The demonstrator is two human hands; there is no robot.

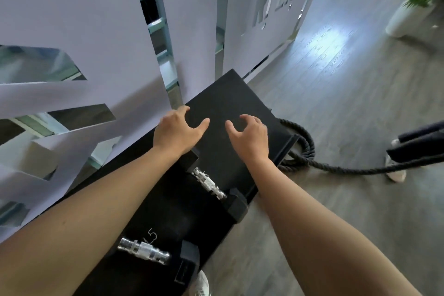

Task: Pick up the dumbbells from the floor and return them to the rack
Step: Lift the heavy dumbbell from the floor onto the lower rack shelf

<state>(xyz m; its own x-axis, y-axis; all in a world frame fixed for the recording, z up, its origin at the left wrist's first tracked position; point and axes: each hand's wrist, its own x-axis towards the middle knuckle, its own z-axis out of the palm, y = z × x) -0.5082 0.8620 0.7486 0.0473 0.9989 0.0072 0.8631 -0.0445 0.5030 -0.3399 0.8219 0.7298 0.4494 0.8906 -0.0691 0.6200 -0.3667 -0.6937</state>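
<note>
A black rack (230, 94) runs along the white wall panel, seen from above. Two black dumbbells with knurled chrome handles lie on it: one (208, 184) just below my left wrist, another (144, 250) nearer me, beside a printed "5". Both my hands hover over the bare far part of the rack top, fingers spread and curled, holding nothing. My left hand (179, 131) is above the rack's wall-side edge. My right hand (249, 134) is a little to its right. My left forearm hides part of the rack.
A white cut-out wall panel (79, 31) stands close on the left. A thick black rope (310, 151) coils on the wood floor by the rack's right side. Another person's shoe and dark trouser leg (396, 173) are at the right. A potted plant (413, 7) stands far right.
</note>
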